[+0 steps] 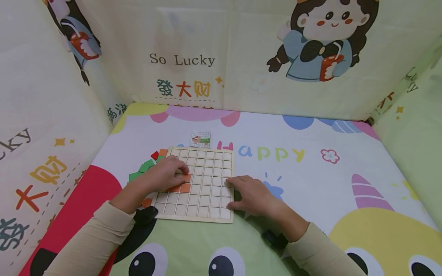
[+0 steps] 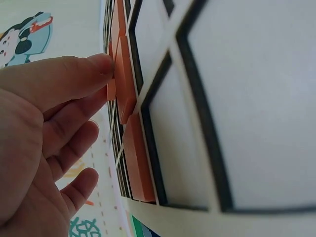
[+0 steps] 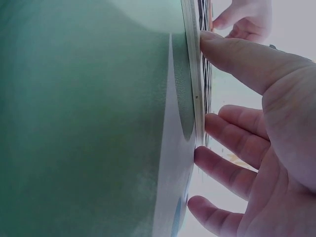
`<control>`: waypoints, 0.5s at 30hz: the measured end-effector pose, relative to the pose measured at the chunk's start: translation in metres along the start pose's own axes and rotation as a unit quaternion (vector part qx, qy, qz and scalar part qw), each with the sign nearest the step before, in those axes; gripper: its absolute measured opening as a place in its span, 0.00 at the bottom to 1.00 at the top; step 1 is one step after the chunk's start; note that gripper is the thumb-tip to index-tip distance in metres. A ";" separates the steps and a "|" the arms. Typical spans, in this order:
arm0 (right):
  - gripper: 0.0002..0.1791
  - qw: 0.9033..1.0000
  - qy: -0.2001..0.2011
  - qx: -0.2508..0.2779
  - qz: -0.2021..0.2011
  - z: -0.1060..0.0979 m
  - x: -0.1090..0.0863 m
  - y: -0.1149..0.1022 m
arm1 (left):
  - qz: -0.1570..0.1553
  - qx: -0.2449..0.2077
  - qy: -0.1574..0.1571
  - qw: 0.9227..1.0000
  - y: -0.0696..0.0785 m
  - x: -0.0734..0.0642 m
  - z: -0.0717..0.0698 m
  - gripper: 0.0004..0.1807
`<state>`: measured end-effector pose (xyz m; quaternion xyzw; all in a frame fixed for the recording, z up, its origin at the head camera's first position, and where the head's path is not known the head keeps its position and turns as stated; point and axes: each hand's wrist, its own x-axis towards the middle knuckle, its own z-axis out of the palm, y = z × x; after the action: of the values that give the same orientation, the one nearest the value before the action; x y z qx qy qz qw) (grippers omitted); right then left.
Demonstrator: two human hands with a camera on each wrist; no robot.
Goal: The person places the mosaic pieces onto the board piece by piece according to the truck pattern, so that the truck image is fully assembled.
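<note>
My left hand (image 1: 169, 174) is over the left part of a square-gridded wooden board (image 1: 214, 199). Its thumb and forefinger pinch a square orange tile (image 1: 187, 177) at the grid; the other fingers curl loosely in the left wrist view. More orange tiles (image 1: 185, 188) lie in a row of the grid just below, partly hidden by that hand. At the board's right edge, my right hand (image 1: 253, 195) rests its thumb and fingertips against the rim, fingers spread. The right wrist view shows the thumb (image 3: 229, 52) touching the board's side.
Loose green tiles (image 1: 145, 166), a red piece (image 1: 155, 155) and a round orange piece (image 1: 146, 202) lie left of the board, around the left forearm. Behind the board is a small gridded picture card (image 1: 200, 139). A printed cloth (image 1: 300, 176) covers the table, with printed panels on several sides.
</note>
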<state>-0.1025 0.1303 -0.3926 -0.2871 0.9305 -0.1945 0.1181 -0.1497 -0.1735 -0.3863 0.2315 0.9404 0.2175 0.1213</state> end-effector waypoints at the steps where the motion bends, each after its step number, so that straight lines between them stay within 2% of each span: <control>1: 0.38 1.000 0.000 0.000 0.000 0.000 0.000 0.000 | -0.001 0.003 -0.001 1.000 0.000 0.000 0.000 0.11; 15: 0.38 1.000 -0.001 0.002 0.002 -0.001 0.000 -0.002 | 0.002 0.021 -0.001 1.000 0.002 0.001 0.001 0.10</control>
<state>-0.1022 0.1295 -0.3907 -0.2852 0.9306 -0.1955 0.1203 -0.1496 -0.1708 -0.3865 0.2363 0.9440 0.1981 0.1173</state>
